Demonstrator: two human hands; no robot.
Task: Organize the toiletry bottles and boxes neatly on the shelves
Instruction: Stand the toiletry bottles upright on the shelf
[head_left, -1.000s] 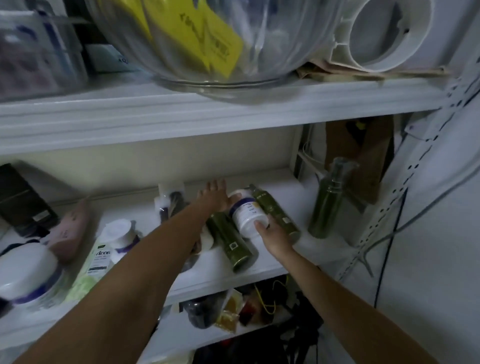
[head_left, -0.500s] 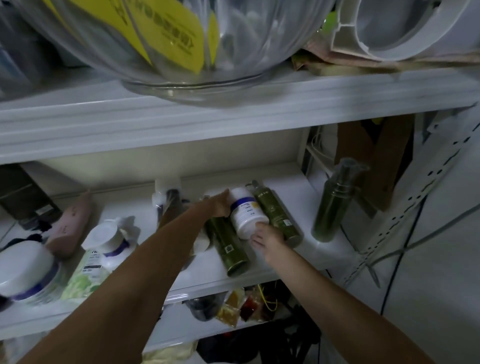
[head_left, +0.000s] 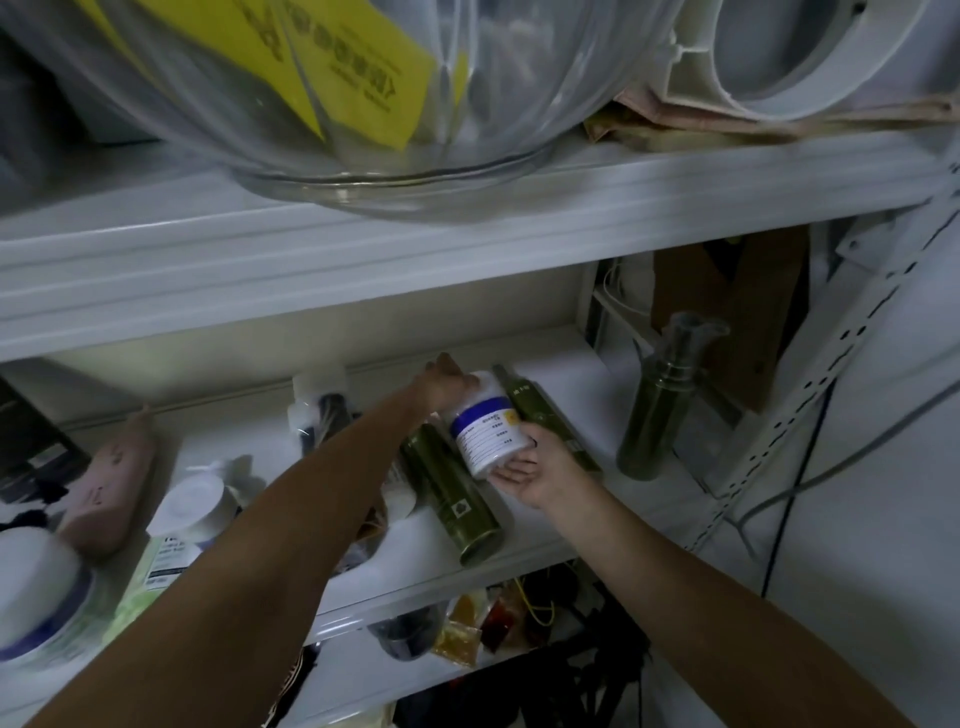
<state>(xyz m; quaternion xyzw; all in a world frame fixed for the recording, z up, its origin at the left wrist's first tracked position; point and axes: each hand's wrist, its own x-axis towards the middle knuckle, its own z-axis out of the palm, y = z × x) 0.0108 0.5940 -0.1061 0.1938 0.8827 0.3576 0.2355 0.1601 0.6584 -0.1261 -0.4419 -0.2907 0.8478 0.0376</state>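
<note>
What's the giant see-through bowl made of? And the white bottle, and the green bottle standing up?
The see-through bowl looks like glass or clear plastic: glossy, ribbed, yellow paper showing through. The white bottle seems matte opaque plastic with a printed label. The standing green bottle looks like glossy tinted plastic or glass, clear cap on top.

Dim, cool light throughout. The wall (head_left: 311, 322) behind the middle shelf (head_left: 576, 384) is brightest; below it lies deep shadow. Blur smears the white jar (head_left: 41, 592) at the left edge, wide-angle distortion bows the upper shelf (head_left: 467, 260), and faint glare streaks the glass bowl (head_left: 493, 104).
</note>
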